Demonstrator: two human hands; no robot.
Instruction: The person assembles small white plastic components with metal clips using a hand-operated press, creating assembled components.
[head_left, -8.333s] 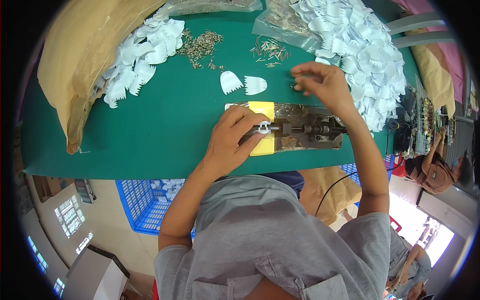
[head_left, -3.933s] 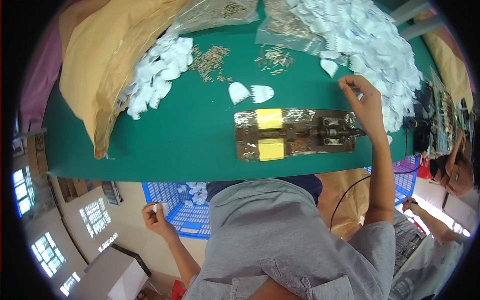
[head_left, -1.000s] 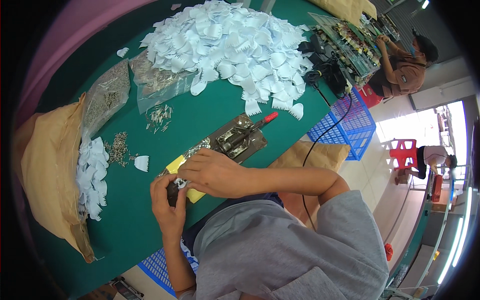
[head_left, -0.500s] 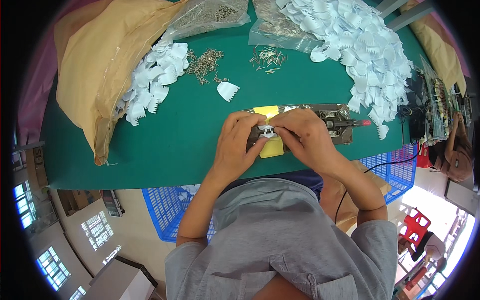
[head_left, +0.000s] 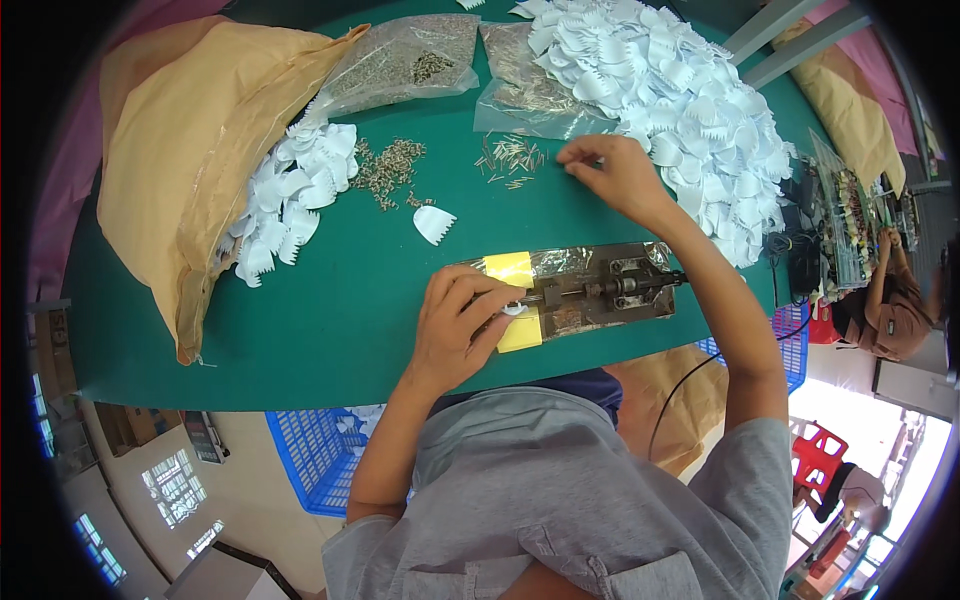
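Your left hand (head_left: 458, 328) pinches the white piece (head_left: 514, 310) at the yellow band (head_left: 511, 269) of the metal jig (head_left: 566, 318). It looks light, stiff, slightly slippery; hold its smooth sides. Your right hand (head_left: 622, 178) hovers beside the pins (head_left: 510, 155), loosely curled; I can't tell whether it holds one.

The person's bare right hand (head_left: 615, 175) has left the long brown metal fixture (head_left: 640, 303) for the loose thin metal pins (head_left: 512, 155). The left hand (head_left: 458, 325), earlier beside the blue latticed basket (head_left: 308, 462), now pinches a small white plastic part (head_left: 514, 310) at the fixture. Of two loose white toothed pieces, one white toothed piece (head_left: 434, 224) remains.
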